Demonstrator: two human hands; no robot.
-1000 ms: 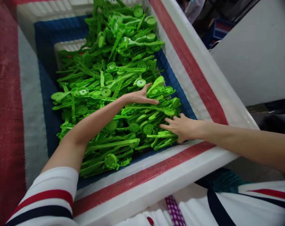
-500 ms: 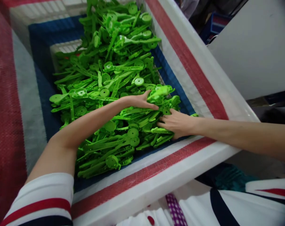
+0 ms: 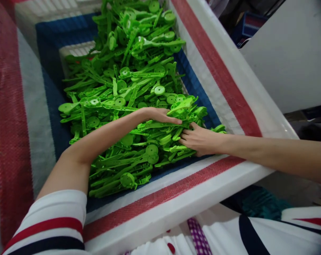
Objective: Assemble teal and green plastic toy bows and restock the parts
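Your 2 hands close in on the same clump of green plastic parts (image 3: 160,141) at the near right corner of the woven bin (image 3: 213,67), lined in red, white and blue. Over the last second the gap between them has narrowed: your right hand (image 3: 202,140), which lay flat on the near edge of the heap, has slid left and a little farther in, and its fingers now dig under the stems. Your left hand (image 3: 160,115) has stayed on top of the pile, palm down, pressing on a raised part (image 3: 183,105) that has tipped up between thumb and fingers.

The hands are now near each other, almost touching, with the bunch squeezed between them. Your left hand is cupped over the parts and your right is curled into them; whether either has a firm hold on any single piece cannot be told, since the fingertips are buried in the green.

The bunch is bundled tighter and sits slightly higher than it did 1 second ago, which reads as a gather taking shape, not a lift: nothing has left the heap. The rest of the parts fill the bin toward the far end, long stems with round discs, tangled in every direction.

Your striped sleeve (image 3: 51,223) shows at the near left, and a grey panel (image 3: 290,53) stands to the right of the bin.
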